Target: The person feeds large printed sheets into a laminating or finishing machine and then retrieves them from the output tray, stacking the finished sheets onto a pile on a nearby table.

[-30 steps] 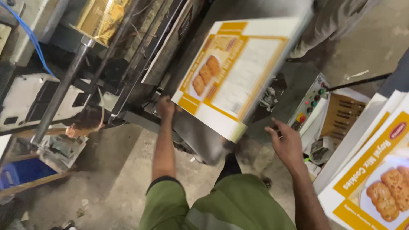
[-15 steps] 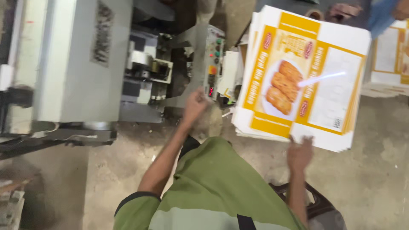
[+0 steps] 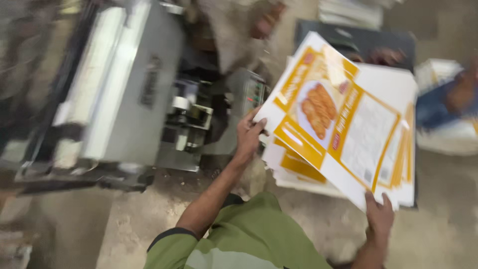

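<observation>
1. The person holds a stack of sheets (image 3: 348,134), flat printed carton blanks in white and yellow with a biscuit picture, in the right half of the frame.
2. The left hand (image 3: 249,137) sits at centre frame, at the stack's left edge. Its fingers (image 3: 257,125) curl around that edge and grip it; the sheets spread away to the right of them.
3. The right hand (image 3: 379,215) sits at lower right, under the stack's lower corner. Its fingertips (image 3: 371,198) rise over the bottom edge and clasp it, so the sheets lie above and to the upper left of that hand.
4. The stack is tilted, its upper left corner toward top centre, and the sheets fan out slightly along the lower edge.
5. A grey machine (image 3: 129,89) fills the upper left of the frame, with a small control panel (image 3: 253,94) just beside the left hand.
6. The floor (image 3: 89,224) at lower left is rough concrete.
7. Green sleeves (image 3: 239,244) show at bottom centre.
8. The frame is blurred; finer print cannot be made out.
</observation>
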